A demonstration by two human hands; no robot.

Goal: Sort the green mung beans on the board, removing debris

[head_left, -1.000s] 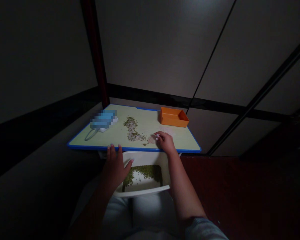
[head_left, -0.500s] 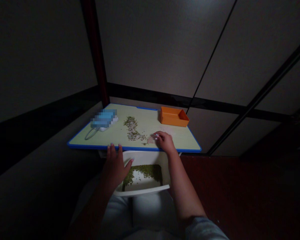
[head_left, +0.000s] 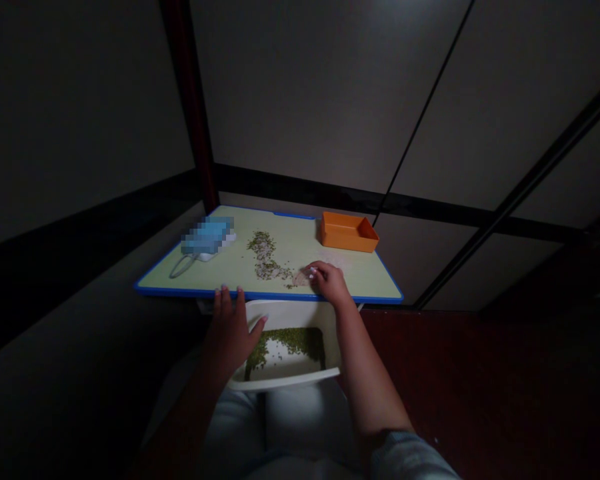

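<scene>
My left hand (head_left: 230, 333) is open, its fingers spread and their tips at the front edge of the small table (head_left: 215, 275). Its thumb reaches over the left side of a white bin (head_left: 290, 310), which sits at my lap and holds green beans or grains (head_left: 300, 340). Over the tabletop, my right hand (head_left: 331, 283) is closed in a pinch; what lies between its fingertips is too small to make out. Just left of those fingertips is a thin patch of pinkish grains (head_left: 300, 279). A mixed pile of green and pale grains (head_left: 265, 257) spreads further left.
An orange open box (head_left: 347, 233) stands at the table's back right. On the left lies a blurred blue item (head_left: 207, 235) with a pale loop (head_left: 183, 267). Dark wall panels (head_left: 310, 100) rise behind the table, and reddish floor (head_left: 420, 373) shows at the right.
My right hand's fingertips have shifted very slightly over the grains, still pinched. The left hand and the bin have stayed in place.
</scene>
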